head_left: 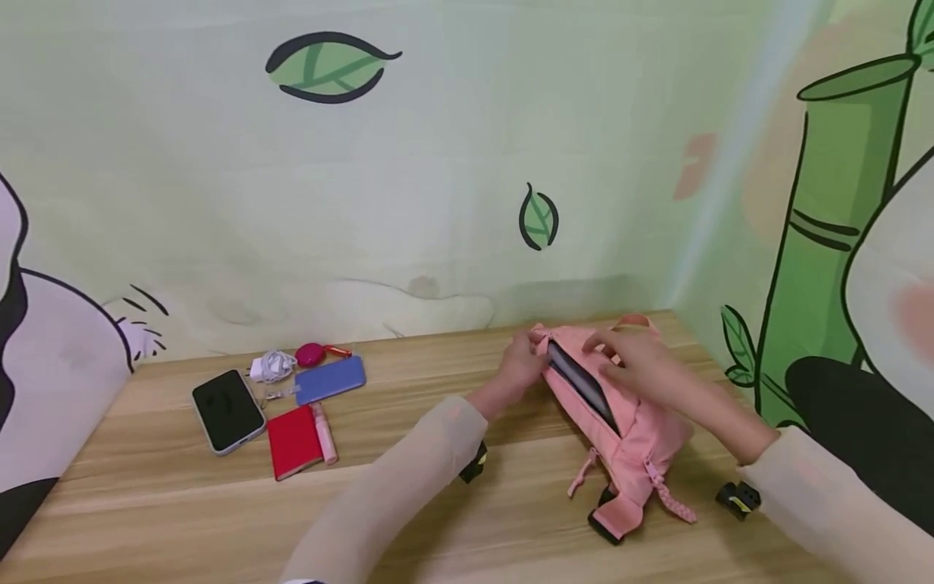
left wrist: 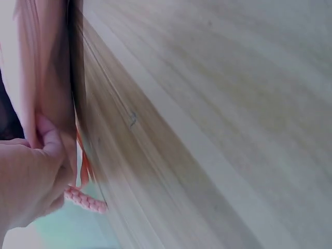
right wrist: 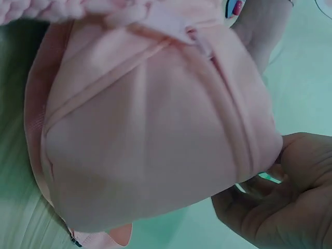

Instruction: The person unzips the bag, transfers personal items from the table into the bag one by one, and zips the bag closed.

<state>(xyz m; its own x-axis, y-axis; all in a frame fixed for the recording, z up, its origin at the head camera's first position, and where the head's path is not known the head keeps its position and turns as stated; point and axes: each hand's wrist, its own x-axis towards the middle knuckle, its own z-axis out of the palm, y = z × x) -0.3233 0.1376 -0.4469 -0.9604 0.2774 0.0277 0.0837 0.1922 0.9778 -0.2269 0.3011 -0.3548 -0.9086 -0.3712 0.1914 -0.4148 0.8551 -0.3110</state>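
A pink fabric bag (head_left: 642, 414) lies on the right side of the table, its long zipped opening parted to show a dark inside. At the far end of that opening, my left hand (head_left: 521, 361) pinches the bag's edge; the left wrist view has thumb and fingers of this hand (left wrist: 31, 171) on the pink fabric. Across the bag's upper side reaches my right hand (head_left: 631, 361), its fingers loosely bent and thumb apart. In the right wrist view the right hand's fingers (right wrist: 249, 207) are at the bag's edge, partly hidden behind it.
On the left of the wooden table (head_left: 409, 365) lie a smartphone (head_left: 229, 411), a white charger with cable (head_left: 272, 367), a round pink-red item (head_left: 310, 355), a blue flat case (head_left: 331, 380), a red notebook (head_left: 294, 440) and a pink tube (head_left: 324, 434). A printed cloth hangs behind.
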